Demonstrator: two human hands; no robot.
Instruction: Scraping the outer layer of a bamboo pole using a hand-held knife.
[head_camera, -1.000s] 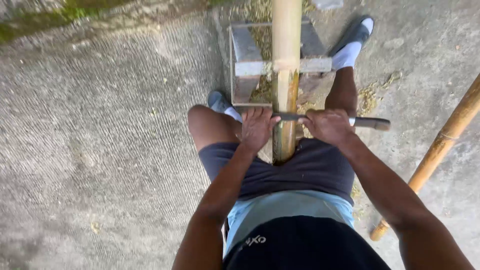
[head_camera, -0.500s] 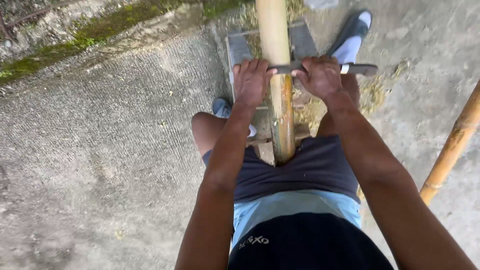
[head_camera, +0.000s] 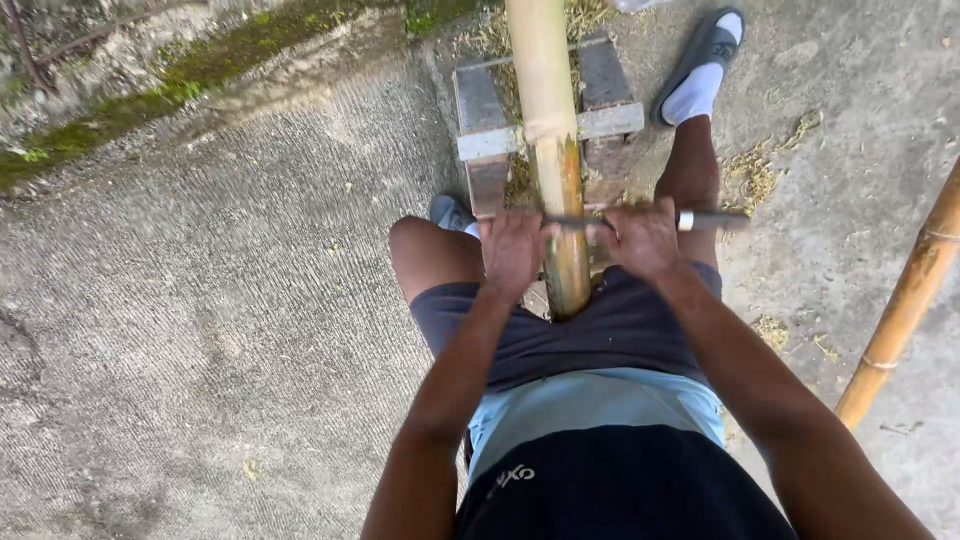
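A thick bamboo pole (head_camera: 552, 150) runs away from me between my legs, resting on a low metal stand (head_camera: 482, 120). A long knife (head_camera: 700, 220) lies crosswise on the pole near my lap. My left hand (head_camera: 512, 250) grips the blade end left of the pole. My right hand (head_camera: 642, 238) grips the handle right of the pole, and the handle's dark end sticks out past it. The pole is pale beyond the blade and yellow-green nearer to me.
A second bamboo pole (head_camera: 905, 300) leans in at the right edge. Shavings (head_camera: 750, 175) lie on the concrete around the stand. My right foot in a white sock and dark sandal (head_camera: 700, 65) rests beside the stand. A mossy kerb (head_camera: 180, 75) borders the far left.
Both hands have pulled the knife back along the pole toward my body, after reaching forward half a second ago. The pole and stand stay put.
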